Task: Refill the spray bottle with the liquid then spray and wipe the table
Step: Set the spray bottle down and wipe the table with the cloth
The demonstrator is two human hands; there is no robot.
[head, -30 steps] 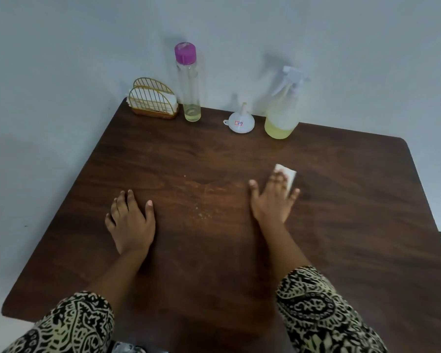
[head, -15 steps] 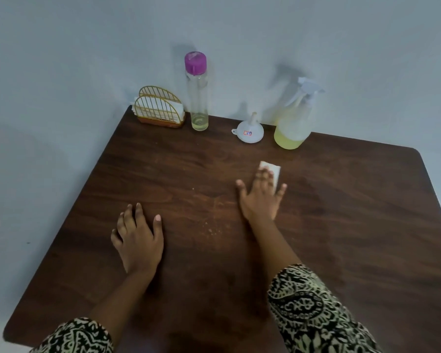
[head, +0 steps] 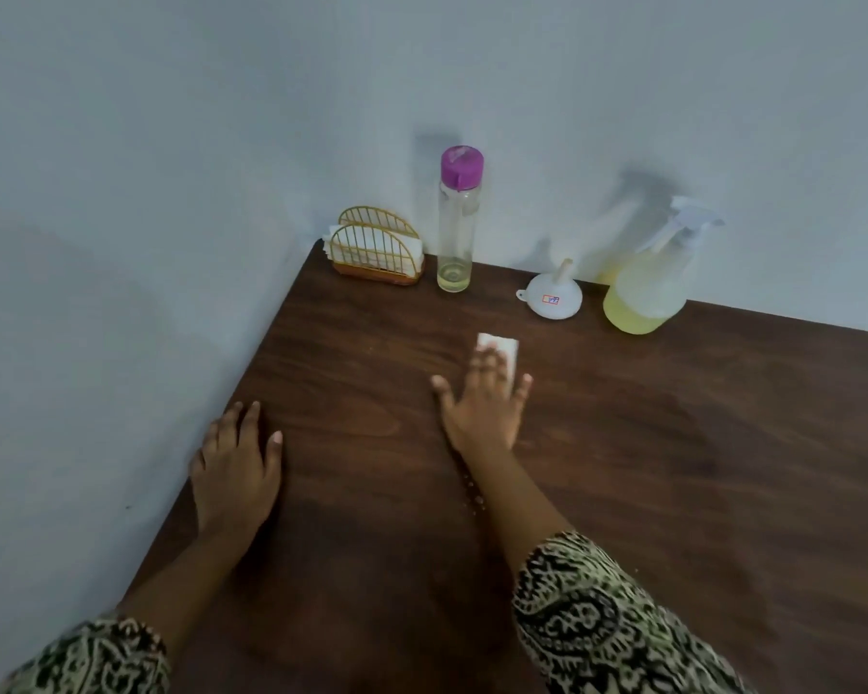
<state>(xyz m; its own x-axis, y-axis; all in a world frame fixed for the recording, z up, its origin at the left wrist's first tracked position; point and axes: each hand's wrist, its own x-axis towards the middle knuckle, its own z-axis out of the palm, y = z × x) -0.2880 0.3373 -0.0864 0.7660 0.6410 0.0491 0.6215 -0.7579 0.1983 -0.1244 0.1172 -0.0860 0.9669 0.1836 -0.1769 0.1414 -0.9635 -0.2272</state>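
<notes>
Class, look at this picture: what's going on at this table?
A person is at the wiping stage: the right hand presses a folded white tissue on the wooden table, while the left hand rests flat near its left edge. At the back stand the spray bottle with yellow liquid, a white funnel, a nearly empty purple-capped bottle and a napkin holder.

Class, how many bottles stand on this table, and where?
2. The purple-capped bottle stands at the back beside the napkin holder; the spray bottle stands at the back, right of the funnel. None appears hidden.
</notes>
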